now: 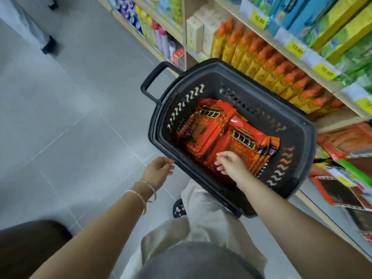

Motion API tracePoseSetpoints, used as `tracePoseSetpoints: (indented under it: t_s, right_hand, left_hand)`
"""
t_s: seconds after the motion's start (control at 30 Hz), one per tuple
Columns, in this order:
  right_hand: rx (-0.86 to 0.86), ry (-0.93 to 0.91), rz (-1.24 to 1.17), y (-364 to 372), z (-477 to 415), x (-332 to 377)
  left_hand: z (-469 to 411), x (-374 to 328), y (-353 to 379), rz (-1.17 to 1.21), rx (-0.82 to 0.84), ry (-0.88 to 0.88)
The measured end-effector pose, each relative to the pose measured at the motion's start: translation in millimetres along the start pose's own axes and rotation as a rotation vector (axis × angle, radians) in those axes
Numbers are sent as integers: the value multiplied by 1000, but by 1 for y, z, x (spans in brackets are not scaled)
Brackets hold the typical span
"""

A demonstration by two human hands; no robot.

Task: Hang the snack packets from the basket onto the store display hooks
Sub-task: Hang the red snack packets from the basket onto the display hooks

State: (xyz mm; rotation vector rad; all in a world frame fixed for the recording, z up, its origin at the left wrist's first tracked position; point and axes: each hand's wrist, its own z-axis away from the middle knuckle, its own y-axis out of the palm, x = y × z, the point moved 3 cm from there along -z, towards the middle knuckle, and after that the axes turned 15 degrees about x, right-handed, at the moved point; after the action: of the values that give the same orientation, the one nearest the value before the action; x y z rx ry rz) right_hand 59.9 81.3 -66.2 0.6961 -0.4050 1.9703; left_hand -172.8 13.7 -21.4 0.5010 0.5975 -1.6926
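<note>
Black basket beside store shelf. Red-orange snack packets lie flat on basket bottom. Right hand inside basket by near rim, fingers curled down onto packets; cannot tell whether it grips one. Left hand just outside near rim, fingers relaxed, holding nothing. Yellow bottles line shelf beyond far rim.

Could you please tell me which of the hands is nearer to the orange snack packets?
Right. The right hand is inside the basket, just over the snack packets; the left hand is outside it, beside the near rim.
</note>
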Motion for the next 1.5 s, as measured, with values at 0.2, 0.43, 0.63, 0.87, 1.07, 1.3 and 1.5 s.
tracePoseSetpoints:
  t_s: [0.2,0.43,0.63,0.87,1.07,1.3,1.5]
  right_hand:
    - [50,140,130,-24,-99,24]
    - [-125,284,22,-16,-161,19]
    - [-364,221,-55,-3,-153,30]
    - [-820,17,-234,4,-80,46]
    - [-769,-145,-414,-10,-34,55]
    - [-454,-136,-605,-2,-39,73]
    - [-310,-5,-396,5,-77,53]
  left_hand:
    - [-66,-43,-20,56,-9,43]
    - [-112,-55,-33,160,60,-25]
    - [-118,-66,-37,55,265,-99]
    - [-131,-97,-43,-154,394,-54]
    - [-149,-122,-42,-308,455,-59]
    - [-149,-142,-46,-188,191,75]
    - [-147,-139,-84,-384,5,204]
